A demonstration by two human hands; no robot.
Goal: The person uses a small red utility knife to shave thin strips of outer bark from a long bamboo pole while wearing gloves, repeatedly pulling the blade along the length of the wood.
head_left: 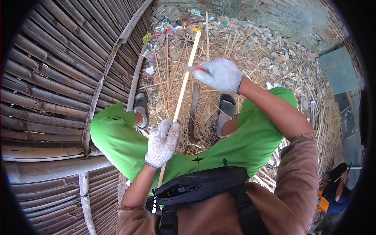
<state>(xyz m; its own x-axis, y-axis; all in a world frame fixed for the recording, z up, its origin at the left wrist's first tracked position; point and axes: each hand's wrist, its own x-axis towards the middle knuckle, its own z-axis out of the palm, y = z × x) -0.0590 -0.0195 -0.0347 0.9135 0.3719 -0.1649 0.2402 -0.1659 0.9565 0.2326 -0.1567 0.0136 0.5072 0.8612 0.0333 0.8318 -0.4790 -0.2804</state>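
A long pale bamboo strip [182, 90] slants up and away from my lap, its lower end passing beside the black waist bag [203, 184]. My left hand [163, 141], in a whitish knit glove, is wrapped round the strip's lower part. Higher up, my gloved right hand [221, 74] grips a small knife [199, 69] by its red handle. The knife's short blade lies across the strip, touching it or just over it. On the ground between my feet rests a long, dark, narrow piece [193, 113] shaped like a machete, its kind not certain.
Bamboo slats form a wall [58, 78] close on my left. Straw-like shavings [211, 105] cover the ground, with rubble and litter [266, 47] beyond. A brick and plaster wall [290, 19] stands at the back. Another person [338, 192] is partly visible at the lower right.
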